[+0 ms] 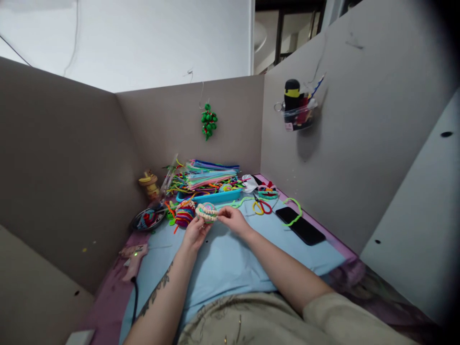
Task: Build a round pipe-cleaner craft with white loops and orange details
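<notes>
Here both hands pinch a small woven craft piece point(207, 212) above the blue mat point(230, 258): left hand point(196, 233) underneath, right hand point(233, 219) at its right end, its length running left to right.

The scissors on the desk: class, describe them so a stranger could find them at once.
Start at the light blue mat covering the walled desk, and look to its far edge, right of the blue tray of pipe cleaners. The scissors lie flat there, left of the black phone; their yellow and red handle loops set them apart.
</notes>
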The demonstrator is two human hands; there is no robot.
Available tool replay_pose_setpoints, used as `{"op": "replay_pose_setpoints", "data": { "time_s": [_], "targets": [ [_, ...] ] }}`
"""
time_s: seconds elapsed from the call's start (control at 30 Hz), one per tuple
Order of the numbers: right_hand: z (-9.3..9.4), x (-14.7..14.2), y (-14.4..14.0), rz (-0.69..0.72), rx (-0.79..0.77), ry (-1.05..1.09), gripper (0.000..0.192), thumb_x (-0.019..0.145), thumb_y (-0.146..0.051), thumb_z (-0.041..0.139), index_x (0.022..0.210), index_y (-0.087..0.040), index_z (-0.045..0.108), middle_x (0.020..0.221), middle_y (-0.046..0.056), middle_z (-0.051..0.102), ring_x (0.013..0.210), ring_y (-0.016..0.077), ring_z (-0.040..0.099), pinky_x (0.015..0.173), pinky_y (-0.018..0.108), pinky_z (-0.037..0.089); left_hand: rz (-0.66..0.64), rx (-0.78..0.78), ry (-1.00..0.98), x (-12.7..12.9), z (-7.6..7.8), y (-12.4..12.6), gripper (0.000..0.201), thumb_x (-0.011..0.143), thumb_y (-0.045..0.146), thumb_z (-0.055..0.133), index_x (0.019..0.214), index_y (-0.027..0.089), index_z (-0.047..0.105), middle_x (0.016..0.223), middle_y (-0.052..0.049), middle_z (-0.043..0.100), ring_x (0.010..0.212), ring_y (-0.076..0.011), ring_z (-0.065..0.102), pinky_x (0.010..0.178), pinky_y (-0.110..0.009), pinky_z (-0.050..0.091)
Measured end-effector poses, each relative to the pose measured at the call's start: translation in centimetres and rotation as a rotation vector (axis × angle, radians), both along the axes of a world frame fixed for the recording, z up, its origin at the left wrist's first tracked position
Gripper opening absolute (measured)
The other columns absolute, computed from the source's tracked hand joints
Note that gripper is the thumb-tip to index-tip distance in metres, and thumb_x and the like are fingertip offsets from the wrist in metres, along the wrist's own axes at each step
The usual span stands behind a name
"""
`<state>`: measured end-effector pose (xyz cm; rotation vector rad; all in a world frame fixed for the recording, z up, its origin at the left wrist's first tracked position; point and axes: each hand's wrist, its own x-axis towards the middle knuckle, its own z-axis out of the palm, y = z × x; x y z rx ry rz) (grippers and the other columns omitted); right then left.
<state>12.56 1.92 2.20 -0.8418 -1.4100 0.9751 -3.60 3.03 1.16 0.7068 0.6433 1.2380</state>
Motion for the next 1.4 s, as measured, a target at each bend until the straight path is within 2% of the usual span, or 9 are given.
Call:
{"op": "replay_pose_setpoints", "data": {
  "time_s": [0.2, 0.37, 0.53, 0.8, 1.4],
  "targets": [
    [-0.7, -0.2, 0.3, -0.174, 0.052, -0.043, 0.012, 0.067, -0.026, 0.06, 0.071, -0.017, 0.054, 0.063, -0.003, 0.054, 0.058, 0.011, 0.049, 0.058, 0.023, 0.039, 0.004, 0.013, 0.024, 1.0, -0.1, -0.4, 0.017, 0.077, 0.01, 0.056, 0.092, 0.014, 0.061, 0.093, -0.007, 0.065, 0.084, -0.0143, 0.062, 0.085, -0.031, 0.048],
    [-1.1, -0.7, 0.4, -0.248, 0.034, -0.021, 0.01, 0.065, -0.024, 0.059, 0.07, -0.017, 0.053, 0.062, -0.004, 0.054, 0.058, 0.0111, 0.049, 0.056, 0.022, 0.039, 0.02, 0.013, 0.039, 1.3, 0.1, -0.6, 0.014, 0.078, 0.009, 0.054, 0.088, 0.015, 0.063, 0.091, -0.006, 0.066, 0.082, -0.0129, 0.062, 0.082, -0.027, 0.049],
    [-1.1, -0.7, 0.6, -0.26, -0.028, 0.042, 0.013, 0.063, -0.024, 0.061, 0.068, -0.017, 0.052, 0.06, -0.004, 0.053, 0.055, 0.0109, 0.049, 0.053, 0.022, 0.039, 0.034, -0.001, 0.034, 1.5, 0.2, -0.8, 0.015, 0.079, 0.008, 0.052, 0.085, 0.015, 0.063, 0.089, -0.005, 0.066, 0.082, -0.0127, 0.062, 0.081, -0.026, 0.049],
    [-1.1, -0.5, 0.5, -0.314, -0.007, -0.005, 0.015, 0.063, -0.028, 0.062, 0.068, -0.017, 0.053, 0.061, -0.003, 0.054, 0.057, 0.0116, 0.049, 0.055, 0.023, 0.039, 0.019, 0.009, 0.017, 1.6, -0.1, -0.7, 0.018, 0.077, 0.007, 0.053, 0.09, 0.015, 0.063, 0.092, -0.006, 0.066, 0.084, -0.0143, 0.062, 0.086, -0.03, 0.047],
    [-2.2, -1.2, 1.4, -0.249, -0.027, 0.089, 0.022, 0.062, -0.028, 0.063, 0.075, -0.018, 0.048, 0.063, -0.005, 0.047, 0.057, 0.0098, 0.044, 0.056, 0.022, 0.037, 0.06, 0.037, 0.014, 2.2, -0.1, -0.9, 0.019, 0.074, 0.004, 0.055, 0.087, 0.016, 0.063, 0.09, -0.005, 0.066, 0.084, -0.0125, 0.062, 0.086, -0.027, 0.047]
  ]
}}
